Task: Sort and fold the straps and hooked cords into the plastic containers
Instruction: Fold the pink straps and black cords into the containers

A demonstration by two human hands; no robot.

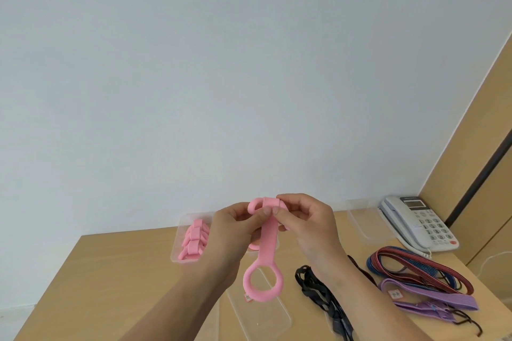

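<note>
Above the middle of the wooden table (116,271), a pink strap (266,241) hangs from both hands, its upper end folded over at the fingertips and its ring-shaped lower end dangling free with a small tag at the rim. The left hand (235,227) pinches the folded top from one side and the right hand (304,221) pinches it from the other, thumbs nearly touching. Behind the left hand a clear plastic container (180,241) holds a stack of folded pink straps (194,238). A clear lid (266,310) lies flat below the ring. To the right lie a black strap (318,291), purple straps (432,299) and red-and-blue cords (401,260). A grey desk telephone (418,221) sits at the far right corner, beside another clear container (365,219). A plain pale wall (221,63) fills the background, with a wooden panel (482,133) at right.
</note>
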